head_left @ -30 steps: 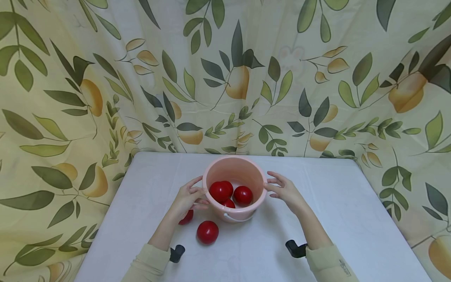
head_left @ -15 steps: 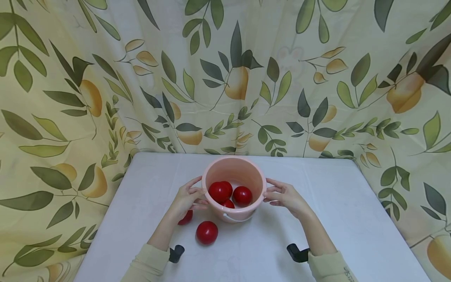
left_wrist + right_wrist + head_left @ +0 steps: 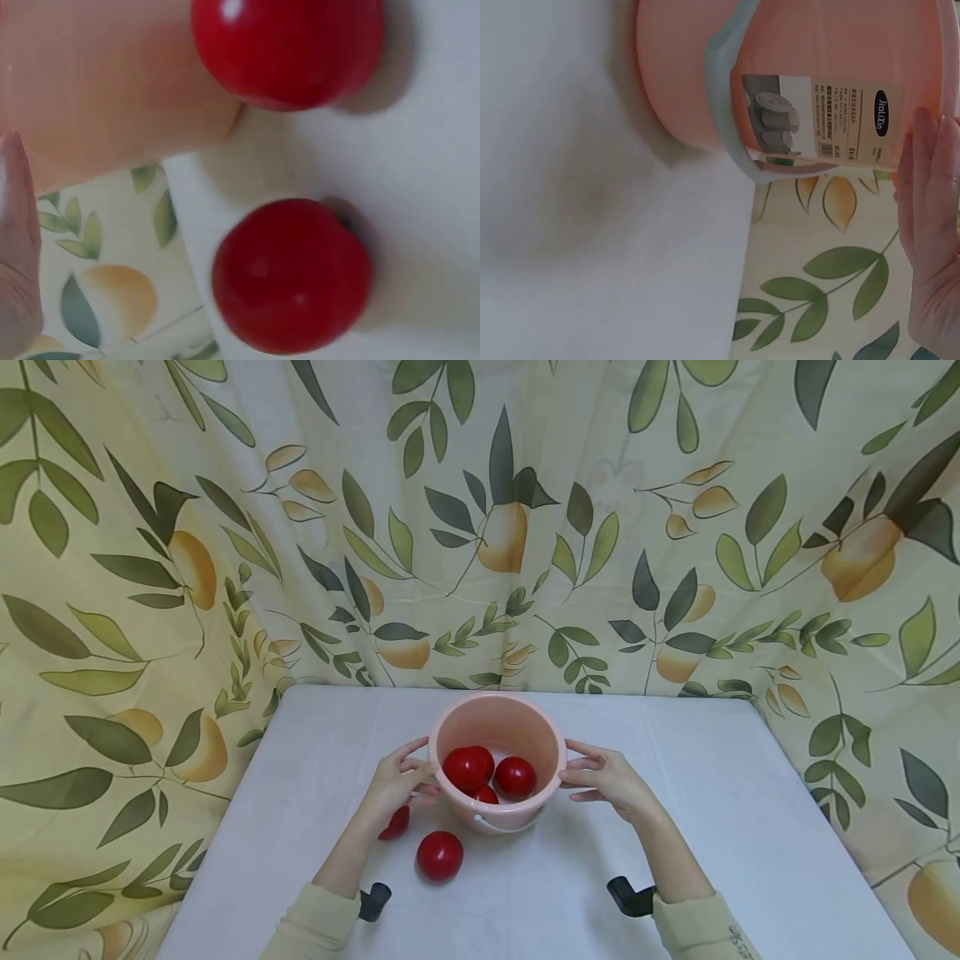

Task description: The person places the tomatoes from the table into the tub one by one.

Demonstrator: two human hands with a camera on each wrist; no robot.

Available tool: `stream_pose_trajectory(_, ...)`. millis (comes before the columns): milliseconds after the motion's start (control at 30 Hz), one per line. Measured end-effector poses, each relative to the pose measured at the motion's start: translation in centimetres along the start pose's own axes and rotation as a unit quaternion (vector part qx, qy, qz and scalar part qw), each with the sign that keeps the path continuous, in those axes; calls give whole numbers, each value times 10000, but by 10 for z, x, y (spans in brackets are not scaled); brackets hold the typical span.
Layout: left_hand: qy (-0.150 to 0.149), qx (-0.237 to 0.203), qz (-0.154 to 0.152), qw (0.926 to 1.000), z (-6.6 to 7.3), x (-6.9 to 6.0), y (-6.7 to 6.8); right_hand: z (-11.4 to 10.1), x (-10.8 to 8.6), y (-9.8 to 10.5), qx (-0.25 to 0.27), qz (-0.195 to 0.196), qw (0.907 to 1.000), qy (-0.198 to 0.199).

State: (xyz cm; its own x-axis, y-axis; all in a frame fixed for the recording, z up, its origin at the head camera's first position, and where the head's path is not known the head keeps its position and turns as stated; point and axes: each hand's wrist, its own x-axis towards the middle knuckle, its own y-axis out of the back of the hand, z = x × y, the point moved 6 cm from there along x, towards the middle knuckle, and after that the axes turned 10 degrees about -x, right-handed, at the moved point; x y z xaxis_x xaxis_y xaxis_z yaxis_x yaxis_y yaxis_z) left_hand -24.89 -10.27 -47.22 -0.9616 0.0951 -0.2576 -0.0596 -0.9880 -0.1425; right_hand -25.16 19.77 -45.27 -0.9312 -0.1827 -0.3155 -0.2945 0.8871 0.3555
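Note:
A pink bucket [image 3: 495,710] with a pale handle [image 3: 501,827] stands upright on the table. Several red tomatoes [image 3: 515,777] lie inside it. My left hand [image 3: 393,785] touches the bucket's left side near the rim, fingers loosely spread. On the opposite side, the fingers of my right hand [image 3: 611,779] rest against the rim. The right wrist view shows these fingers [image 3: 924,172] nearly straight along the wall by a printed label [image 3: 855,120]. Outside the bucket, one tomato [image 3: 439,857] sits in front; another tomato [image 3: 394,823] is partly hidden by my left hand.
A white-covered table [image 3: 750,827] extends to both sides of the bucket. Behind and to the left hangs a curtain [image 3: 480,552] printed with leaves and fruit. A black wrist mount [image 3: 630,897] sticks out from the right sleeve, and a similar mount [image 3: 374,902] from the left.
The fingers of my right hand have come down and settled closer against the bucket's rim. My left hand, the bucket and the tomatoes look almost unmoved.

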Motion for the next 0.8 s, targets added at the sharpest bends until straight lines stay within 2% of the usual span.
stream_pose_trajectory(67,-338,98,-5,9994,0,1,4,0,0,0,8,16,10000,-25)
stream_pose_trajectory(133,-894,351,86,9953,2,1,10,-1,-1,0,17,24,10000,-37)
stream_pose_trajectory(167,-1276,589,176,9899,5,1,15,-1,-1,0,17,26,10000,-37)
stream_pose_trajectory(200,-1702,948,271,9805,7,-1,19,-1,-1,0,17,27,10000,-36)
stream_pose_trajectory(233,-2098,1392,400,9670,10,-2,23,-1,-1,0,18,35,10000,-37)
stream_pose_trajectory(267,-2417,1931,571,9492,12,-5,28,-1,-1,0,23,39,10000,-37)
stream_pose_trajectory(333,-2870,3129,874,9012,13,-10,35,-1,-1,0,23,45,10000,-36)
stream_pose_trajectory(367,-2969,3695,954,8753,12,-12,38,-1,-2,0,25,51,10000,-41)
stream_pose_trajectory(400,-2972,4209,959,8517,10,-13,41,-1,-2,0,26,54,10000,-46)
stream_pose_trajectory(467,-2794,5097,889,8089,1,-14,46,0,-2,0,29,70,10000,-63)
stream_pose_trajectory(500,-2686,5432,795,7915,-5,-14,48,0,-2,0,27,81,9999,-72)
stream_pose_trajectory(533,-2559,5692,694,7783,-12,-13,50,0,-2,0,24,86,9999,-80)
stream_pose_trajectory(567,-2418,5889,597,7689,-19,-14,52,0,-1,0,24,88,9999,-88)
stream_pose_trajectory(600,-2284,6031,518,7625,-26,-14,55,1,-1,0,22,86,9999,-94)
stream_pose_trajectory(633,-2185,6101,464,7602,-32,-15,57,1,-1,0,25,85,9999,-102)
stream_pose_trajectory(733,-2055,6148,422,7603,-47,-18,63,2,0,0,37,64,9999,-113)
stream_pose_trajectory(800,-2075,6141,439,7602,-54,-19,66,2,0,-1,46,63,9999,-121)
